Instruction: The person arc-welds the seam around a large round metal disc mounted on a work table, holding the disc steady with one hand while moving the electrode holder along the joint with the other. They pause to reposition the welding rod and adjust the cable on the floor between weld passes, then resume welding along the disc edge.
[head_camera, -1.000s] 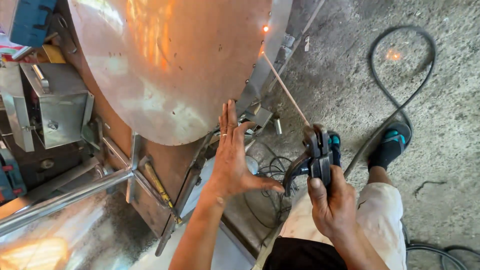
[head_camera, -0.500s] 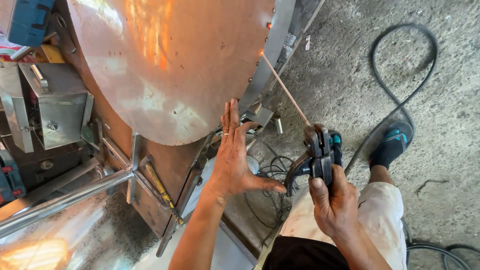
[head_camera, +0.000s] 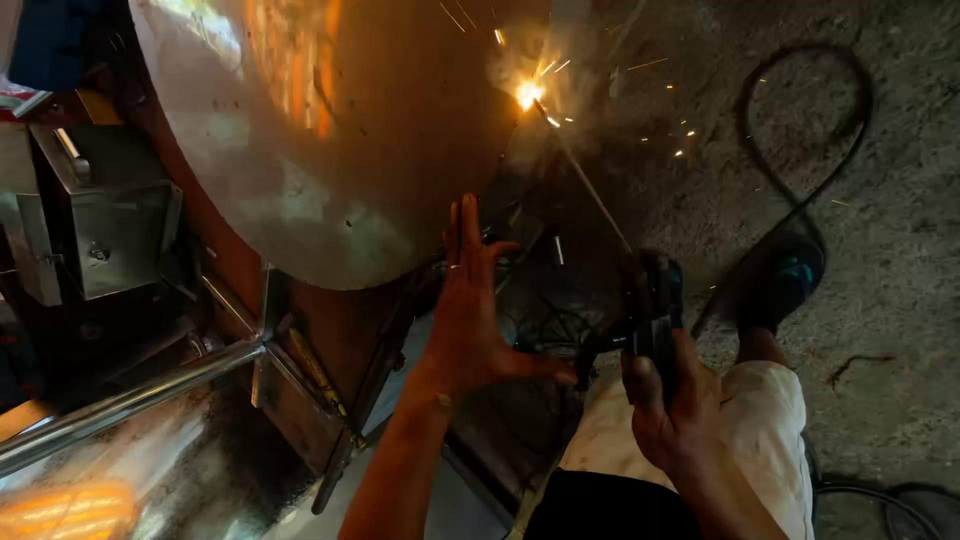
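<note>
We see our right hand (head_camera: 668, 400) at about five o'clock in the head view, its grip closed around the dark handle of the black electrode holder (head_camera: 650, 305), fingers wrapped tight. From the holder's clamp a thin straight welding rod (head_camera: 585, 185) runs up toward eleven o'clock, and its far tip meets the edge of the large rounded shiny sheet-metal vessel (head_camera: 330, 130), where a bright white-orange arc (head_camera: 528, 94) burns. Sparks scatter from that spot toward three o'clock, and pale smoke hangs just around it.

Our left hand (head_camera: 468, 320) is at the centre of the frame, its grip fully open: palm flat, fingers straight and together pointing to twelve o'clock, thumb spread toward three o'clock. It holds nothing; whether the fingertips touch the vessel's lower rim we cannot tell. A thin ring shows on one finger.

The vessel fills the upper left, from nine o'clock to twelve o'clock, with orange reflections on its surface. Below it, at eight o'clock, a shiny steel tube (head_camera: 130, 400) slants toward the vessel's frame. A grey metal box (head_camera: 95, 240) stands at nine o'clock. A black cable (head_camera: 800, 130) loops over the rough grey concrete floor (head_camera: 900, 300) at two o'clock. Our foot in a dark sandal (head_camera: 785, 285) rests on that floor at three o'clock, beyond our knee in light cloth trousers (head_camera: 760, 440).
</note>
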